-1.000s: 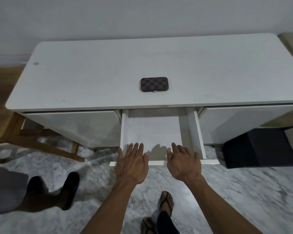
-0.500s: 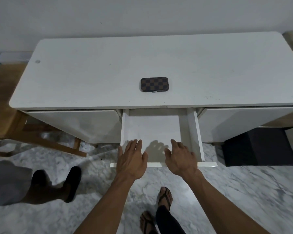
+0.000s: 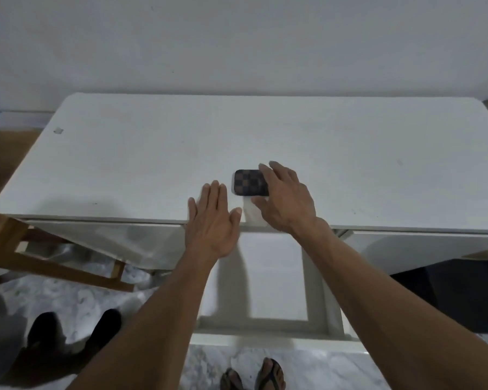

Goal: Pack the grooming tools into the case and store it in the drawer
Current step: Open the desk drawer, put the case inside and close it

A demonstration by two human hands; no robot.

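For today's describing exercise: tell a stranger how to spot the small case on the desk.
Find the long white desk against the wall. Near its front edge, above the open drawer, lies the case, partly under the right hand. Its brown checkerboard pattern is unique there.

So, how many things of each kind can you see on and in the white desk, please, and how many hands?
Checkered case on the desk top: 1
Open drawer, nothing visible inside: 1
Hands: 2, left hand and right hand
Total: 4
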